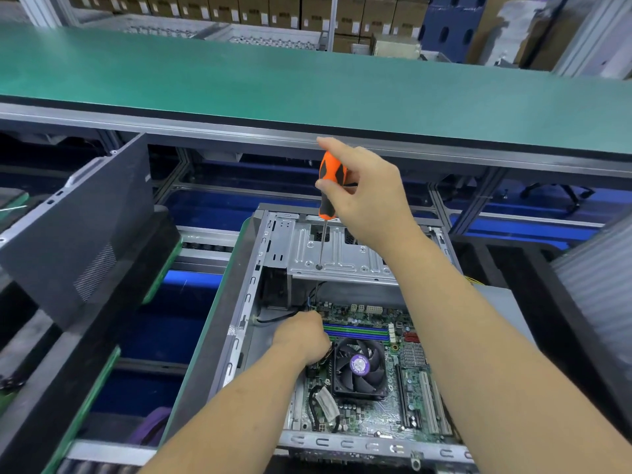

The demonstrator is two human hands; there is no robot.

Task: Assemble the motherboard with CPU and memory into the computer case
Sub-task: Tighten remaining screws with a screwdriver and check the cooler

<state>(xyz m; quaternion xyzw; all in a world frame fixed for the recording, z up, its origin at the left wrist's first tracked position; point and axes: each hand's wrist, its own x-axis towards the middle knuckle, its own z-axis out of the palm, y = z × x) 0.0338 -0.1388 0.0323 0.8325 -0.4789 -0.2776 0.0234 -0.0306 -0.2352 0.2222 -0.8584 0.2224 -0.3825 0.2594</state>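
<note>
The motherboard lies in the open case, its fan just before the memory slots. Behind it sits a drive bracket. A side panel leans left of the case; a shelf runs behind.

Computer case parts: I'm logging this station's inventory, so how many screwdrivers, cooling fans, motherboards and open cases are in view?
Screwdriver: 1
Cooling fan: 1
Motherboard: 1
Open case: 1
Total: 4
</note>
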